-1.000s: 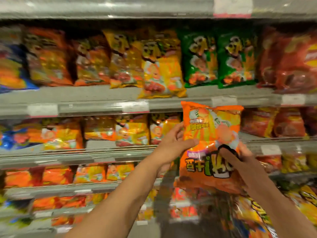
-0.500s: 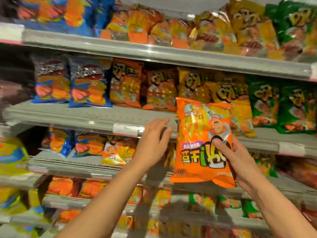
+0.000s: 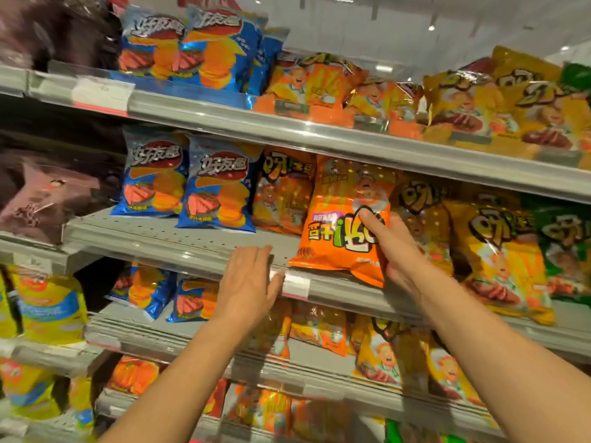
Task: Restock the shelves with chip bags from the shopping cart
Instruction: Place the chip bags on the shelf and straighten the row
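Observation:
My right hand (image 3: pixel 395 251) grips an orange chip bag (image 3: pixel 339 225) by its lower right side, thumb across the front. The bag stands upright with its bottom edge over the front lip of the grey middle shelf (image 3: pixel 179 241), in front of other orange bags (image 3: pixel 281 196). My left hand (image 3: pixel 248 282) is flat and relaxed, fingers straight, resting on the shelf's front rail beside a price label (image 3: pixel 295 284). It holds nothing. The shopping cart is out of view.
Blue chip bags (image 3: pixel 188 187) stand left of the orange bag, yellow bags (image 3: pixel 492 251) and green ones (image 3: pixel 566 244) to its right. A higher shelf (image 3: pixel 287 129) carries blue, orange and yellow bags. Lower shelves hold more bags. Dark bags (image 3: pixel 41 193) fill the far left.
My left hand let go of the orange bag and dropped to the shelf rail. My right hand lifted the bag up onto the middle shelf. The view tilted upward and left.

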Motion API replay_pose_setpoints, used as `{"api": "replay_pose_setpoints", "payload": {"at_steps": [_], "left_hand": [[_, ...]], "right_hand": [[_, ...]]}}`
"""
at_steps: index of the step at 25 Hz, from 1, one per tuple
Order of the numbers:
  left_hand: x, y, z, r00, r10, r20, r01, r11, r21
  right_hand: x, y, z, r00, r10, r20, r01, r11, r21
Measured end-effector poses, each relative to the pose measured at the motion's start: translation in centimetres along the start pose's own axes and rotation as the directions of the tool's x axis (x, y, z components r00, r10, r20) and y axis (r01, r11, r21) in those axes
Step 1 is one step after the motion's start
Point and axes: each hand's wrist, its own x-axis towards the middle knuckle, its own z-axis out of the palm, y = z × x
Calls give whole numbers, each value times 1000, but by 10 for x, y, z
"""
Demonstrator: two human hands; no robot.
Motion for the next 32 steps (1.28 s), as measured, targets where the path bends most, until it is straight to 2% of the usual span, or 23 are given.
{"api": "replay_pose_setpoints", "payload": {"at_steps": [3, 6, 12, 16, 17, 21, 26, 29, 32], "left_hand": [[-5, -16, 5, 999, 32, -7, -33, 992, -118], [-6, -17, 13, 997, 53, -47, -60, 984, -166], [-24, -32, 29, 988, 146, -50, -151, 982, -110], [-22, -33, 29, 988, 150, -38, -152, 985, -76], [-22, -32, 29, 988, 150, -35, -152, 986, -66], [-24, -31, 27, 991, 135, -26, -136, 989, -64], [-23, -27, 26, 990, 135, -31, -137, 988, -67], [-23, -21, 26, 995, 88, -47, -92, 993, -77], [-26, 2, 31, 994, 50, -95, -61, 992, -114]], "right_hand": [[23, 13, 27, 1000, 19, 19, -19, 1000, -4], [38, 30, 58, 998, 61, -2, -61, 998, -27], [50, 45, 83, 991, 131, 30, -130, 991, -18], [48, 49, 92, 995, 75, -61, -75, 997, -4], [48, 51, 97, 996, 64, -68, -65, 998, -19], [50, 51, 115, 996, 70, 48, -59, 979, -193], [33, 37, 110, 996, 56, 65, -33, 948, -316], [1, 32, 88, 987, -129, 96, 159, 862, -481], [-45, 37, 37, 933, -340, 119, 347, 759, -551]]}}
